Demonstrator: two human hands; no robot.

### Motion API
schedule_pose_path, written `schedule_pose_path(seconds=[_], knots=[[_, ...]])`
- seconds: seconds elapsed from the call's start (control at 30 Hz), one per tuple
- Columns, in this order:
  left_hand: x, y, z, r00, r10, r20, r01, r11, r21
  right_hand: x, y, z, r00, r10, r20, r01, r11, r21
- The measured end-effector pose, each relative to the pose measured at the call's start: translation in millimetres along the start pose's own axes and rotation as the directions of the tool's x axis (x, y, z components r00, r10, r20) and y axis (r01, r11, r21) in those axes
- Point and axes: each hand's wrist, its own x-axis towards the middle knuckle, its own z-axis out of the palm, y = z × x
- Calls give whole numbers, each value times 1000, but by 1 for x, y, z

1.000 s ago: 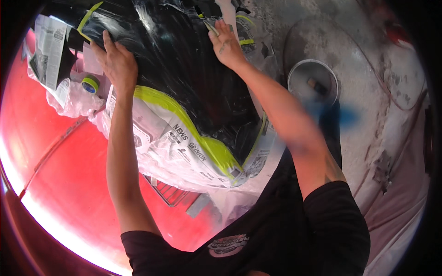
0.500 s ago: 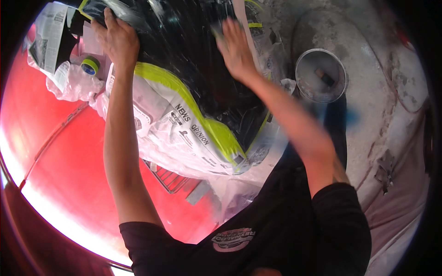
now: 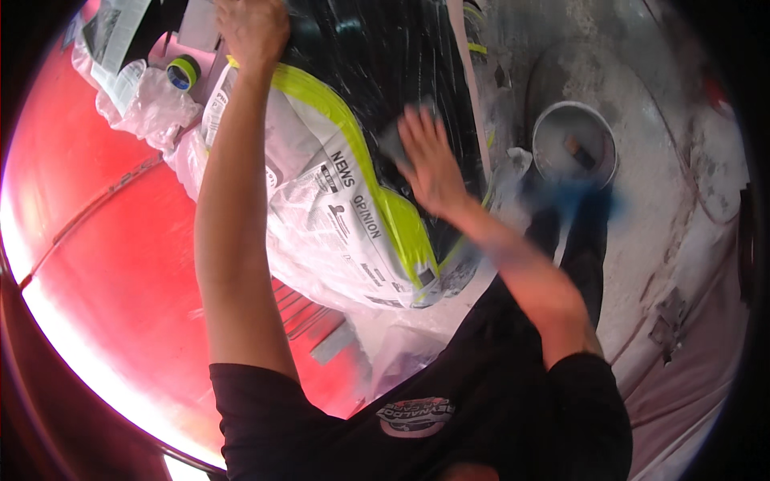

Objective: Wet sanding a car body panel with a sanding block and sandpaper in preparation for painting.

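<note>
My left hand [image 3: 255,34] rests at the upper left border of a glossy black panel [image 3: 345,72], fingers spread and partly cut off by the picture's top. My right hand [image 3: 433,164], slightly blurred, lies over the panel's right half with its fingers stretched out. A thin grey sheet [image 3: 391,146] shows beside and beneath those fingers; its kind is hard to make out. White streaks run over the black surface. Yellow-green tape [image 3: 387,210] edges the panel, joining it to printed masking paper [image 3: 341,232] under clear plastic.
On the left, a roll of yellow-green tape [image 3: 184,73] sits beside crumpled plastic [image 3: 148,108] above a red curved surface [image 3: 120,240]. At the right, a round bucket [image 3: 613,148] with a dark block inside stands on the stained concrete floor [image 3: 642,264].
My right hand has slid down the panel toward me, the grey sheet moving with it. The view has shifted, so the panel and my left hand sit farther right and higher.
</note>
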Motion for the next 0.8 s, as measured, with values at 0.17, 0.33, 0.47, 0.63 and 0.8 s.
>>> schedule_pose_path(seconds=[0.17, 0.33, 0.47, 0.63, 0.8], knots=[[9, 28, -11, 992, -102, 69, 103, 995, -11, 33, 15, -33, 976, -194, 96, 203, 974, -97], [2, 29, -2, 998, -59, 19, 60, 998, -23, 72, 12, -35, 971, -239, -13, 235, 963, -133], [0, 21, -3, 998, -70, -4, 70, 997, 11, -54, -3, -10, 978, -110, 178, 117, 993, -28], [8, 4, 17, 980, 193, 53, -200, 955, 218, 94, 57, -41, 969, -127, -212, 101, 986, -131], [9, -57, 15, 964, 261, -52, -249, 952, 176, 12, 6, 4, 989, 73, -129, -68, 997, 45]])
